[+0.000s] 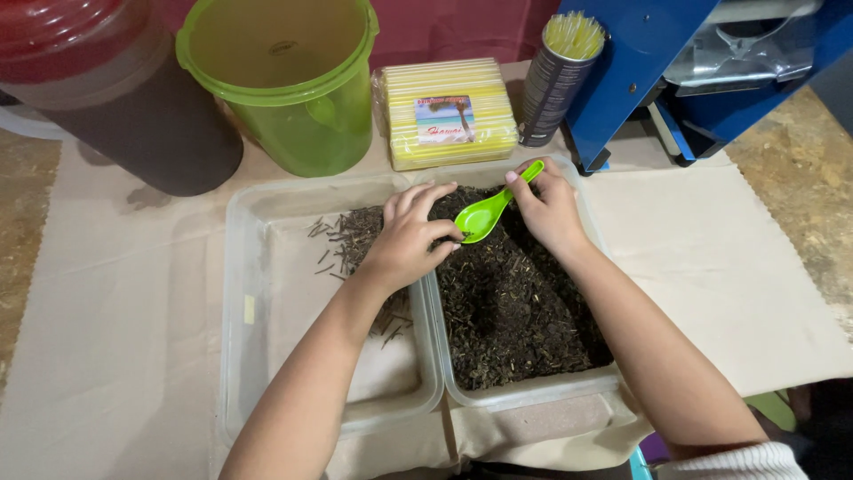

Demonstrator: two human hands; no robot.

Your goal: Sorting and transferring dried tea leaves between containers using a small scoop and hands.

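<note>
Where a beige cloth (pixel 729 267) covers the worktop (pixel 800 169), two clear plastic tubs sit side by side, touching; the right tub (pixel 533 391) is nearly full of dark dried leaves (pixel 515 311), while the left tub (pixel 240 293) holds only a thin scatter of dark twigs (pixel 346 236) near its far right corner. Behind them stand a dark jar with a red lid (pixel 115 98), a green lidded bucket (pixel 284 80), a blue machine (pixel 657 71), a wrapped pack of yellow straws (pixel 453 111) and a dark tin of straws (pixel 555 80). The left hand (pixel 409 240) reaches across the shared rims, fingers curled and pinched at the bowl of a green plastic spoon (pixel 493 209) — whether they grip any leaf I cannot tell; the right hand (pixel 551 209) is closed around the spoon's handle, holding it just above the leaves at the far end of the right tub.
</note>
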